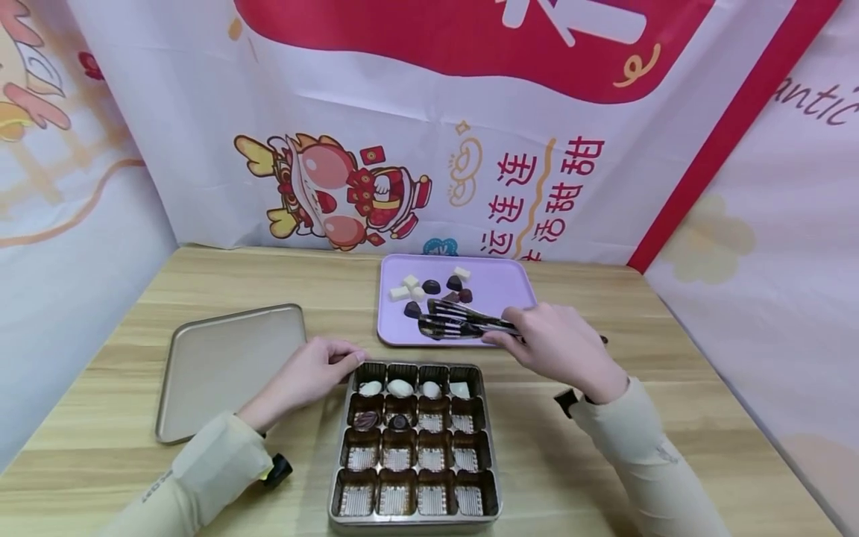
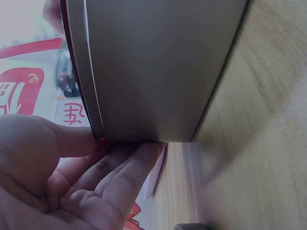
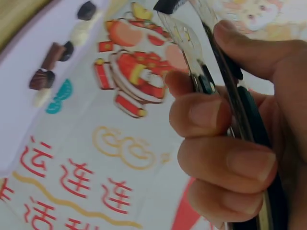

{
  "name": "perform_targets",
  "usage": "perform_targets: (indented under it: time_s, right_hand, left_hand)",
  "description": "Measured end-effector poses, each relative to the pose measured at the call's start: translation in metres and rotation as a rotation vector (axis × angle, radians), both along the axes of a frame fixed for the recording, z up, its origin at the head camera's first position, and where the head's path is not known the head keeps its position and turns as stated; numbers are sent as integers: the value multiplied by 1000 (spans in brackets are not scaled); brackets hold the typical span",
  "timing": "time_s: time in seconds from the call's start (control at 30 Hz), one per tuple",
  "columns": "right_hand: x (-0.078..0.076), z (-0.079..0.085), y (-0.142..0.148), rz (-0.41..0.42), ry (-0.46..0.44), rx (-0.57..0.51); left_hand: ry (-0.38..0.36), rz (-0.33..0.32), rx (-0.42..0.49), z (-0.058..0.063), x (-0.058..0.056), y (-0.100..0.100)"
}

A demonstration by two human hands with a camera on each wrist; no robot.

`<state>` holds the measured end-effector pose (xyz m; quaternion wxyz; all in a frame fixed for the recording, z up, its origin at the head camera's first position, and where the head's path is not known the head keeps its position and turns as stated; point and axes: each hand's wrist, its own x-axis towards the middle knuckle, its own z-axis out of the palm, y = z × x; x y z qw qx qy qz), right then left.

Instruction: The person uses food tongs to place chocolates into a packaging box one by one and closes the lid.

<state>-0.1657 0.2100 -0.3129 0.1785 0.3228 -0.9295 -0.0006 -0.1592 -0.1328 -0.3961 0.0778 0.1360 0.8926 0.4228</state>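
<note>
the right hand grips a pair of tongs, its fingers curled round the handles and its thumb pressing along them. the tong tips lie above the purple tray, over its near part, and the two arms stand a little apart; whether they pinch a sweet cannot be told. beyond the tips, on the tray, lie loose chocolates: white blocks grouped at the left, another white one near the far edge, and dark rounded pieces among and beside them.

the left hand holds the far left corner of a metal box, its thumb at the rim and its fingers against the side. the box sits flat on the wooden table, nearer the person than the tray, and carries a brown divider with four rows of four cups. the farthest row holds four white pieces, one in each cup. in the next row, the leftmost cup has a striped brown chocolate, and the cup beside it a round dark chocolate.

a flat metal lid lies left of the box. a printed cloth hangs behind the table.
</note>
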Motion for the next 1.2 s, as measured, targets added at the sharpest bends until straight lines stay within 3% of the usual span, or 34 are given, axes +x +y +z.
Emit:
perform_targets:
  time_s: [0.23, 0.47, 0.87, 1.2]
  right_hand:
    - [31, 14, 10, 150, 14, 19]
    - [41, 18, 2, 298, -79, 48]
    - [31, 6, 4, 238, -180, 85]
    - [26, 1, 6, 259, -203, 86]
  left_hand:
    - [16, -2, -3, -2, -3, -3]
    - [5, -2, -4, -1, -3, -6]
    - [-8, -10, -5, 0, -3, -3]
    - [3, -18, -5, -2, -4, -1]
